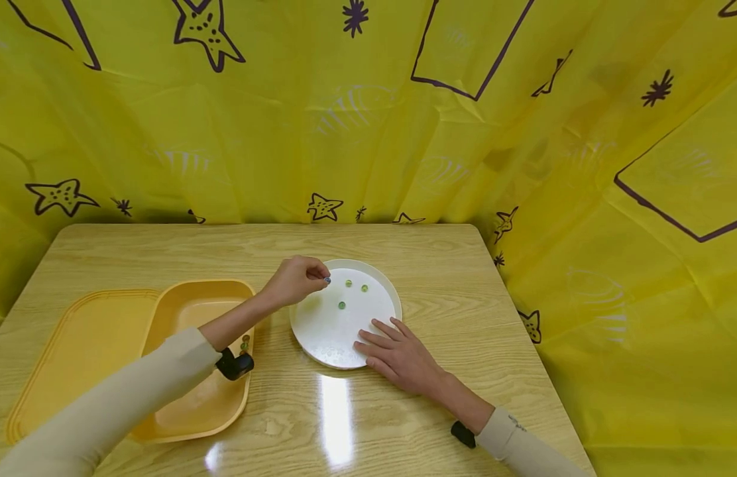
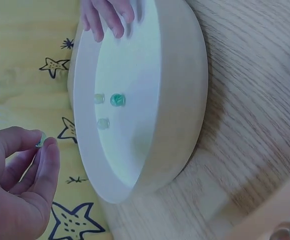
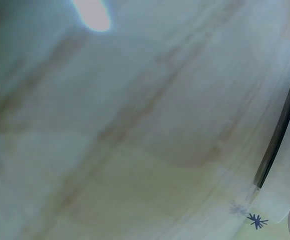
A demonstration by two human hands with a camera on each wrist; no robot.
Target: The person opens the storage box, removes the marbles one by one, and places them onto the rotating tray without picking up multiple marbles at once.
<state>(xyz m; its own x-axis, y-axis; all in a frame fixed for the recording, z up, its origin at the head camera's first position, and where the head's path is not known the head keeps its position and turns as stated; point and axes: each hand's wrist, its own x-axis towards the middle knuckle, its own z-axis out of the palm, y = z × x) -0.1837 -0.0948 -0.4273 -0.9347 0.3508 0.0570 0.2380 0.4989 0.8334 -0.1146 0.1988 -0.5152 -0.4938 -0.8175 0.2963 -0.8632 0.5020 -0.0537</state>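
My left hand (image 1: 297, 278) pinches a small glass marble (image 1: 327, 280) between thumb and fingertips, above the far left rim of a round white tray (image 1: 329, 344). In the left wrist view, the pinched marble (image 2: 41, 140) shows greenish at the fingertips. Three greenish marbles lie on the tray: two pale ones (image 1: 348, 283) (image 1: 364, 288) toward the back and a darker one (image 1: 341, 305) nearer the middle. With fingers spread and straight, my right hand (image 1: 404, 361) rests at the tray's near right rim. The right wrist view holds mostly blurred tabletop.
At left stands an orange-yellow plastic box (image 1: 195, 291), several marbles (image 1: 245, 344) along its right side, partly under my left forearm. A matching flat lid (image 1: 94, 344) lies left of it. Yellow patterned curtains (image 1: 273, 119) hang behind and right of the wooden table (image 1: 458, 298).
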